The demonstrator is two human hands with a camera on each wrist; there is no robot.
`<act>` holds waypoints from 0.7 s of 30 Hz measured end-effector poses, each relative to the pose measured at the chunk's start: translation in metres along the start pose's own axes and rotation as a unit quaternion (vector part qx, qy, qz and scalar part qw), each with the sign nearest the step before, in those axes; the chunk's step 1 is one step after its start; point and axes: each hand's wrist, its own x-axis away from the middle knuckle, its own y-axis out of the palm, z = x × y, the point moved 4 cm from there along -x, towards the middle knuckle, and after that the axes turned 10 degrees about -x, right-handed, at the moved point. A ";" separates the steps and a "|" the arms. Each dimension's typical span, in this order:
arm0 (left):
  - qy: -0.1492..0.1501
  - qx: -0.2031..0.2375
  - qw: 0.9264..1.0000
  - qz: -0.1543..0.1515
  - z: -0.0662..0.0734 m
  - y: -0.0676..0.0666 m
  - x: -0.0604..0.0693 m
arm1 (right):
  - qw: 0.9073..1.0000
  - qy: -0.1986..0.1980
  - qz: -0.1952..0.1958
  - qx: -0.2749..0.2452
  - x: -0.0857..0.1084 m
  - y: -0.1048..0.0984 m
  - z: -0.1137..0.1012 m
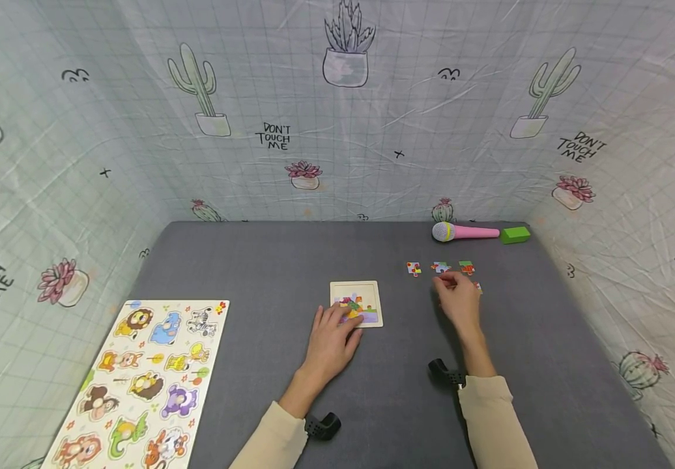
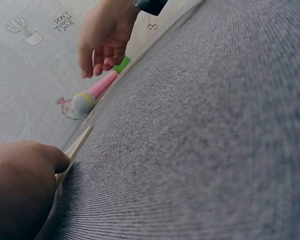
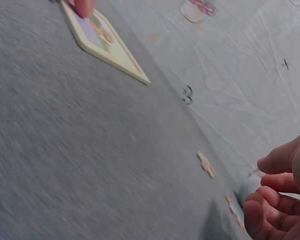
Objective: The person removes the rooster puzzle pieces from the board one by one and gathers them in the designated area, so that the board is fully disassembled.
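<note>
A small wooden jigsaw tray [image 1: 354, 287] lies mid-table, its lower part filled with coloured pieces. My left hand [image 1: 331, 344] rests on its lower left, fingers spread over the picture; what lies under the fingers is hidden. To the right, my right hand [image 1: 460, 303] hovers near several loose jigsaw pieces, with its fingers loosely bent. The right wrist view shows nothing between those fingers [image 3: 277, 155]. Loose pieces include a red-and-yellow one [image 1: 413, 268], a bluish one [image 1: 440, 267] and a green-and-red one [image 1: 466, 268]. Another piece [image 1: 479, 286] is partly hidden behind the right hand.
A large animal puzzle board [image 1: 158, 358] takes up the left of the grey table [image 1: 396, 404]. At the back right lie a pink toy microphone [image 1: 475, 232] and a green block [image 1: 515, 235]. A printed cloth [image 1: 396, 130] walls the table's back and sides.
</note>
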 end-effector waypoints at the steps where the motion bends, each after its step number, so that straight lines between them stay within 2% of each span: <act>1: -0.001 0.000 1.000 -0.003 0.000 0.000 0.000 | 1.000 -0.005 -0.006 -0.001 0.001 0.003 -0.002; 12: -0.011 0.006 1.000 -0.020 -0.001 0.003 0.000 | 0.998 -0.037 -0.048 0.025 0.014 0.028 -0.016; 21: -0.006 0.009 1.000 -0.004 0.000 0.000 -0.001 | 0.993 -0.069 -0.098 0.019 0.024 0.046 -0.026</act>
